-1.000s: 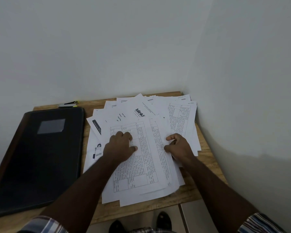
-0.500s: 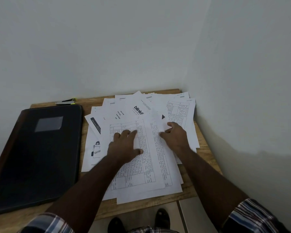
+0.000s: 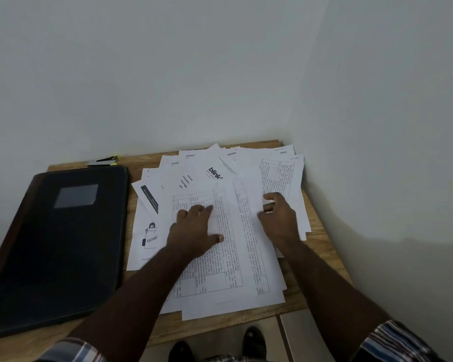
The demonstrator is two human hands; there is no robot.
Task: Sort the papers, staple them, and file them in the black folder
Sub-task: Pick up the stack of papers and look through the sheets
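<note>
Several printed white papers [image 3: 228, 301] lie fanned out over the right half of the wooden table [image 3: 324, 257]. My left hand [image 3: 194, 228] rests flat, fingers straight, on the top sheet, a printed table. To its right, my right hand [image 3: 279, 218] lies on the neighbouring sheets, with thumb and curled fingers pinching the edge of one sheet. The closed black folder [image 3: 58, 244], with a grey label window, lies on the left half of the table. A small stapler [image 3: 104, 161] sits by the wall behind the folder.
The table stands in a corner: one white wall runs along its back edge, another along its right edge. The papers reach the right wall and overhang the front edge slightly. My shoes [image 3: 254, 340] and floor tiles show below the front edge.
My left hand slid up the top sheet and flattened out. My right hand moved up and to the right across the papers, shifting the sheets under it.
</note>
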